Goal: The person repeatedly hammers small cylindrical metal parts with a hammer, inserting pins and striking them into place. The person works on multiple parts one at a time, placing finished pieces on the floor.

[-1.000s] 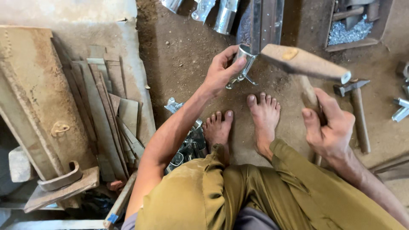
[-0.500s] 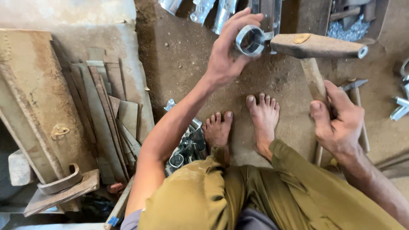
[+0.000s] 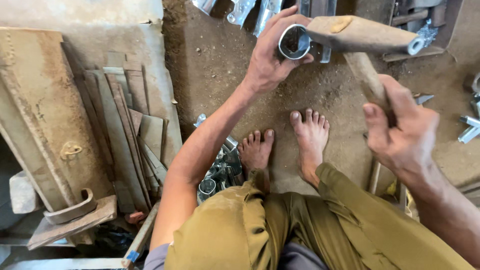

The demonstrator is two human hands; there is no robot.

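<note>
Brown dirt floor [image 3: 220, 60] fills the view, with a stack of rusty metal strips [image 3: 125, 125] and plates lying on the left and shiny metal parts [image 3: 240, 9] along the top edge. The person squats barefoot, both feet [image 3: 285, 145] flat on the dirt, knees in olive trousers [image 3: 300, 230] at the bottom.

The left hand [image 3: 267, 62] is raised near the top of the view, its fingers [image 3: 287, 15] curled around a short shiny metal ring [image 3: 294, 42] and pinching it by the rim, open end facing the camera. The right hand [image 3: 400, 130] has its fingers wrapped tight around the wooden handle of a mallet [image 3: 360, 34]. The mallet's long, worn wooden head lies level just right of the ring, its near end touching or almost touching the ring's edge.

A pile of similar shiny tube pieces [image 3: 220, 172] lies beside the left foot, under the left forearm. More metal fittings [image 3: 467, 127] lie at the right edge.
</note>
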